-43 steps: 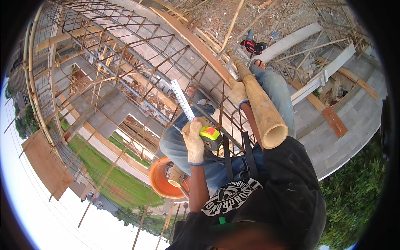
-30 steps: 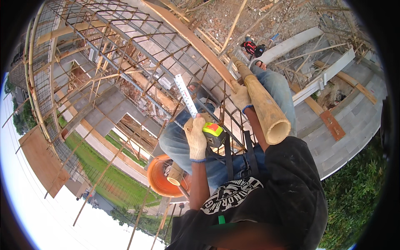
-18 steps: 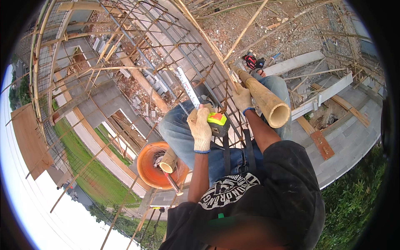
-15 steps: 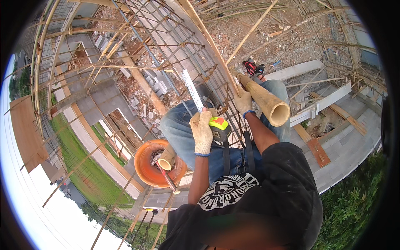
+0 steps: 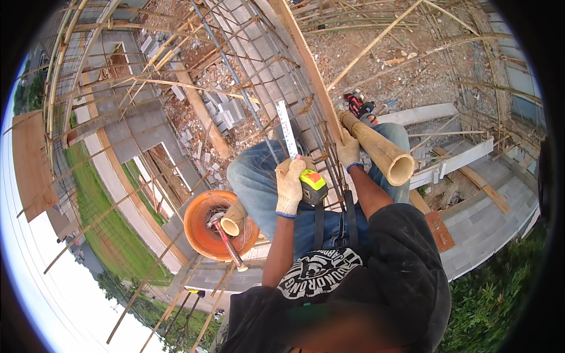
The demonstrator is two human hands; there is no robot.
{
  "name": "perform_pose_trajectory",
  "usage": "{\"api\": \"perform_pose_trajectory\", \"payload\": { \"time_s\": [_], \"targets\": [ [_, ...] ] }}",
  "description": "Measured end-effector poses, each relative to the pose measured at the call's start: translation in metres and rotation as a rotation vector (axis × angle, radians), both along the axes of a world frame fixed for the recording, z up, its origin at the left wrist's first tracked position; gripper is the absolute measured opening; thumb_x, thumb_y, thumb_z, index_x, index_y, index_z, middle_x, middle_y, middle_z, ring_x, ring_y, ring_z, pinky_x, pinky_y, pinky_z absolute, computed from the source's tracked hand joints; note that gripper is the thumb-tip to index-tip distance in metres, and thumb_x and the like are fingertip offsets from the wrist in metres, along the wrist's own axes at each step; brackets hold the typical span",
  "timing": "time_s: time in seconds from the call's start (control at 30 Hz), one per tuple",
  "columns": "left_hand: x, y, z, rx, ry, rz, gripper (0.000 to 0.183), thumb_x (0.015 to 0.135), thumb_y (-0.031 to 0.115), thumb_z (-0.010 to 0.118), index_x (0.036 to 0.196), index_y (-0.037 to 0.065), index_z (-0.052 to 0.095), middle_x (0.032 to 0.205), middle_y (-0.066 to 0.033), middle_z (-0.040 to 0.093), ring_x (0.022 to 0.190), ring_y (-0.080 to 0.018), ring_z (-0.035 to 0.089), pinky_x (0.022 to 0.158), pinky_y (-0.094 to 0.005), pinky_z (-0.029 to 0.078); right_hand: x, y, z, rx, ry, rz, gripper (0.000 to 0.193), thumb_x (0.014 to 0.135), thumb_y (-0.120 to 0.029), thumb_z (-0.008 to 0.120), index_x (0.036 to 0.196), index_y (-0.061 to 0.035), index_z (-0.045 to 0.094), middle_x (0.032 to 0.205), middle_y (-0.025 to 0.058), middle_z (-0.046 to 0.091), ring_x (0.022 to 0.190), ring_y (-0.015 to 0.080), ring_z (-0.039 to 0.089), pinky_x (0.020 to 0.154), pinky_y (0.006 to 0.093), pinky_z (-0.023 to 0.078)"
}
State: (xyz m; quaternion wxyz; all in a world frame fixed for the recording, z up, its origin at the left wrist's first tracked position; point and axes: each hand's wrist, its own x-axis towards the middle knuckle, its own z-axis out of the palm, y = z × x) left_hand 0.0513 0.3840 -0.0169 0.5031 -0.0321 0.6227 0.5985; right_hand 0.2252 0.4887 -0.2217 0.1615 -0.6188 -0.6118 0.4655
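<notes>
My left hand (image 5: pixel 289 187), in a knitted cream glove, is closed round a yellow-green and black tape measure (image 5: pixel 313 184). Its white blade (image 5: pixel 286 130) sticks out away from me over the steel bars. My right hand (image 5: pixel 348 150), gloved alike, has its fingers at the edge of a long wooden board (image 5: pixel 311 65) and looks closed on it; the fingertips are partly hidden. Close beside that hand, a thick bamboo pole (image 5: pixel 385 154) slants toward me, its hollow end nearest. Between board and tape runs a rebar cage (image 5: pixel 282 76) tied with wire.
An orange bucket (image 5: pixel 194 226) at my left holds a bamboo piece (image 5: pixel 231 225), a red-handled hammer (image 5: pixel 228 238) and metal bits. Rubble (image 5: pixel 406 65) lies far below. Bamboo scaffolding (image 5: pixel 376 41) crosses around me. Grey blocks (image 5: pixel 226 109) are piled below left.
The view has shifted a little, so the bucket sits further left. The tape blade has moved slightly right and stands somewhat more upright. Both hands keep their places on tape and board.
</notes>
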Motion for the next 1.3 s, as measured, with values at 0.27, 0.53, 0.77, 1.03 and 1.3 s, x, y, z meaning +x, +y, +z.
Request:
{"api": "perform_pose_trajectory", "payload": {
  "time_s": [0.27, 0.53, 0.77, 1.03, 1.3],
  "targets": [
    [0.0, 0.004, 0.008, -0.058, 0.026, 0.096, 0.012, 0.097, 0.009, 0.07, 0.1, -0.003, 0.071, 0.089, -0.002, 0.071, 0.078, -0.0102, 0.065, 0.074, -0.0295, 0.054, -0.012, 0.015, 0.021, -0.176, -0.132, 0.195, 0.064, 0.089, -0.008, 0.067, 0.151, -0.0092, 0.053, 0.122, 0.0312, 0.069, 0.117, 0.0465, 0.066, 0.099, 0.0508, 0.053],
    [-0.003, -0.004, 0.001, -0.101, 0.069, 0.09, 0.017, 0.101, 0.015, 0.065, 0.092, 0.001, 0.069, 0.081, -0.0074, 0.069, 0.067, -0.0152, 0.065, 0.062, -0.0303, 0.053, -0.041, 0.049, 0.035, -0.288, -0.23, 0.442, 0.059, 0.088, -0.015, 0.069, 0.143, 0.0008, 0.054, 0.144, 0.0263, 0.058, 0.131, 0.0436, 0.058, 0.11, 0.0496, 0.048],
    [0.0, 0.012, 0.03, -0.13, 0.039, -0.022, 0.013, 0.097, 0.011, 0.066, 0.089, 0.002, 0.065, 0.082, -0.0023, 0.066, 0.07, -0.0116, 0.061, 0.068, -0.0298, 0.052, -0.03, 0.041, 0.01, -0.198, -0.234, 0.363, 0.056, 0.092, -0.011, 0.061, 0.147, -0.0011, 0.052, 0.143, 0.0297, 0.058, 0.125, 0.0467, 0.061, 0.105, 0.0517, 0.05],
    [-0.004, 0.001, 0.021, -0.051, -0.013, 0.0, 0.008, 0.098, 0.009, 0.068, 0.095, 0.002, 0.069, 0.084, -0.0033, 0.068, 0.071, -0.0121, 0.064, 0.064, -0.0301, 0.052, -0.024, 0.049, 0.023, -0.062, -0.2, 0.09, 0.047, 0.09, -0.01, 0.064, 0.137, -0.0067, 0.066, 0.104, 0.0301, 0.073, 0.099, 0.0465, 0.071, 0.086, 0.0541, 0.056],
    [-0.04, 0.065, 0.094, -0.22, 0.007, -0.54, 0.03, 0.104, 0.016, 0.062, 0.083, -0.003, 0.07, 0.077, -0.0007, 0.068, 0.071, -0.0065, 0.057, 0.072, -0.0269, 0.05, -0.023, 0.038, 0.007, 0.009, -0.184, 0.07, 0.045, 0.091, -0.008, 0.064, 0.136, -0.0088, 0.068, 0.101, 0.0291, 0.073, 0.098, 0.0448, 0.072, 0.083, 0.0517, 0.057]
  ]
}}
